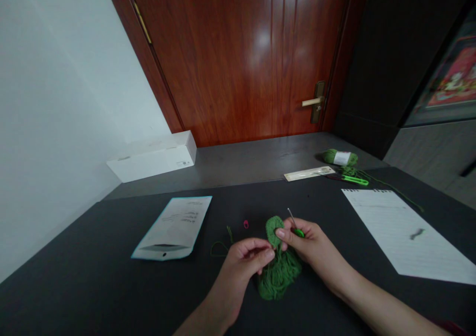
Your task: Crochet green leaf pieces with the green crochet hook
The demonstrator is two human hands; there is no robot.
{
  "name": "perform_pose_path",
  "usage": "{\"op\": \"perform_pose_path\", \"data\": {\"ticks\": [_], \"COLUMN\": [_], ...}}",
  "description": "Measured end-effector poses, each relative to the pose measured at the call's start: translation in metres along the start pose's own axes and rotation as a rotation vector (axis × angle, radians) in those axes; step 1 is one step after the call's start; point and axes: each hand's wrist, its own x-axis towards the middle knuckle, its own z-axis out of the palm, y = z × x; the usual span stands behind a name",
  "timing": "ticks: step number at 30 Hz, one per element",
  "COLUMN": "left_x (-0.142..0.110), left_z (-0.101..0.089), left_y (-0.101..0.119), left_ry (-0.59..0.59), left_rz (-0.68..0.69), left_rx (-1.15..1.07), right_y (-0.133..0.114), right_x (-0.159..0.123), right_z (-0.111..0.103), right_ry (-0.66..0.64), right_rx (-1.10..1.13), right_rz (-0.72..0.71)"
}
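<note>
A small green crochet piece (274, 226) is held upright between my two hands, with loops of loose green yarn (278, 278) bunched below it. My right hand (307, 238) pinches the right edge of the piece between thumb and fingers. A crochet hook (298, 231) with a green handle also rests in that hand, its metal tip pointing up. My left hand (250, 257) is closed in a pinch at the lower left of the piece, where it meets the loose yarn. Exactly what those left fingertips grip is hard to see. A thin yarn tail lies left of my left hand.
A pink stitch marker (246, 224) lies behind my hands. To the left are a pouch (174, 225) and a long white box (156, 157). A ruled sheet (405, 232), a yarn skein (339, 157), green-handled snips (355, 180) and a pale strip (309, 173) lie at right.
</note>
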Motion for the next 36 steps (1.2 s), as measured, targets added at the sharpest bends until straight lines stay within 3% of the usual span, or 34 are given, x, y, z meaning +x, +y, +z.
{"op": "perform_pose_path", "data": {"ticks": [10,26,31,36], "left_x": [-0.001,-0.0063,-0.0068,-0.0058], "left_z": [0.0018,0.0087,0.0088,0.0048], "left_y": [0.0006,-0.0003,0.0035,0.007], "left_ry": [0.011,-0.075,-0.048,0.066], "left_rz": [-0.009,-0.045,-0.028,0.033], "left_rx": [0.041,-0.013,-0.058,-0.139], "right_y": [-0.0012,-0.003,-0.0045,-0.0087], "right_x": [-0.0008,-0.0003,-0.0018,-0.0051], "right_z": [0.0038,0.0007,0.001,0.008], "right_ry": [-0.043,0.125,0.06,-0.116], "right_rx": [-0.052,0.083,0.121,0.091], "right_rz": [-0.057,0.058,0.058,-0.011]}}
